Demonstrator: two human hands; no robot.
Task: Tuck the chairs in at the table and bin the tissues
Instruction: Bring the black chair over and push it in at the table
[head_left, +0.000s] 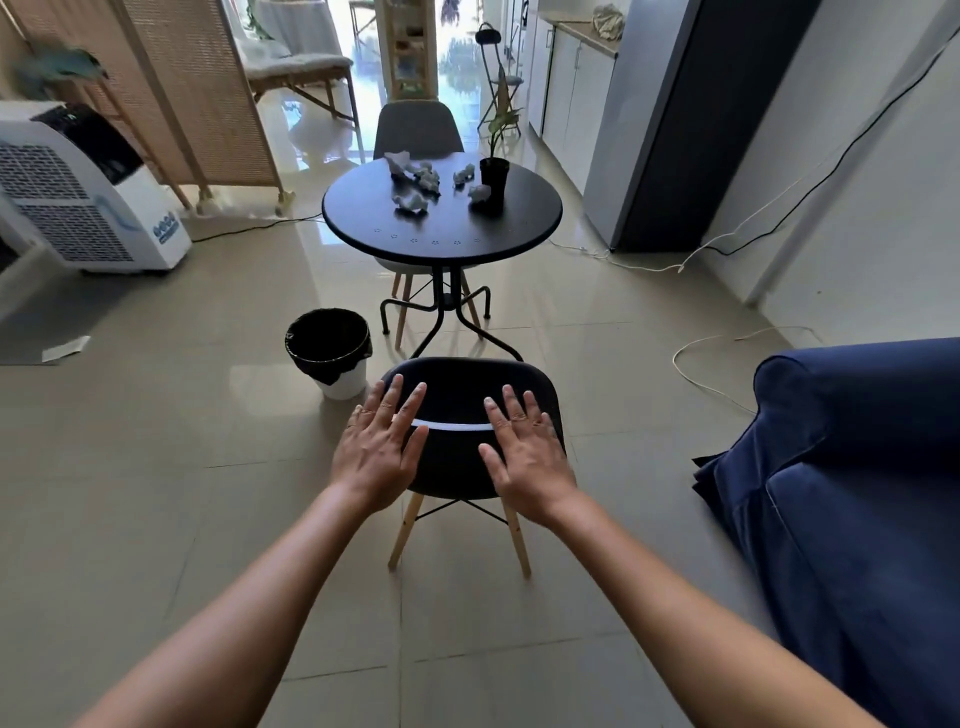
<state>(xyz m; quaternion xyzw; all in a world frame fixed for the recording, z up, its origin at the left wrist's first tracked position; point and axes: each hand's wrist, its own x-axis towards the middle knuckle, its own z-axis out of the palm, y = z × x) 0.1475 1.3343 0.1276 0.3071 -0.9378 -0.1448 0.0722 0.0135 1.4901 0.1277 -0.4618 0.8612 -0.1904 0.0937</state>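
Observation:
A dark chair (457, 387) with wooden legs stands in front of me, pulled back from the round black table (441, 228). My left hand (382, 447) and my right hand (527, 452) hover over its backrest, fingers spread, holding nothing. Whether they touch the backrest I cannot tell. Several crumpled white tissues (415, 176) lie on the tabletop. A grey chair (418, 127) stands at the table's far side, its seat under the top. A bin (328, 351) with a black liner stands on the floor left of the near chair.
A black pot with a plant (494, 174) stands on the table's right side. A blue sofa (852, 467) is close on my right. A white air cooler (88, 192) sits at left, a fridge (670, 119) at right. Cables (691, 364) trail across the floor.

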